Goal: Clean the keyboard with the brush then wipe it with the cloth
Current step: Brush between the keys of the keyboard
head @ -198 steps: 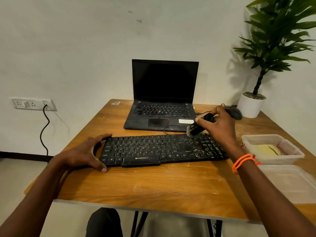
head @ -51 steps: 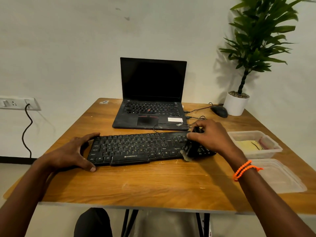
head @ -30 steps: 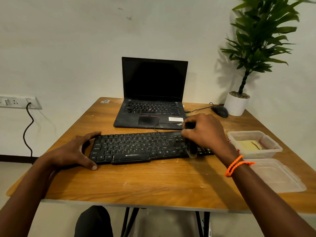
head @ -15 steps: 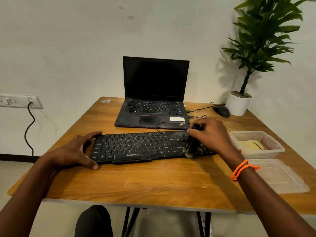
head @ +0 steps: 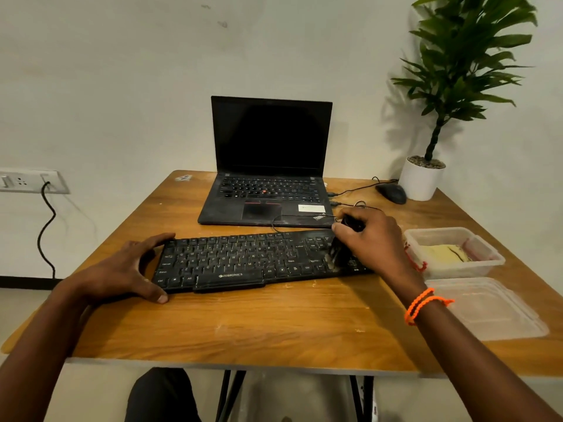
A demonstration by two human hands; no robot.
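A black keyboard [head: 243, 260] lies across the middle of the wooden table [head: 274, 330]. My left hand [head: 128, 269] grips its left end, thumb at the front edge and fingers at the back corner. My right hand [head: 371, 242] holds a small black brush [head: 338, 254] by its handle, bristles down on the keys at the keyboard's right end. A yellow cloth [head: 444, 254] lies inside a clear plastic container [head: 457, 269] to the right of the keyboard.
An open black laptop [head: 268, 178] stands behind the keyboard, cables running from its right side. A black mouse [head: 391, 192] and a potted plant [head: 423, 181] sit at the back right. The container's clear lid [head: 487, 309] lies at the front right.
The brush has kept sweeping forward and back over the right end of the keyboard, its bristles now a little farther from the front edge. My left hand has stayed on the left end.
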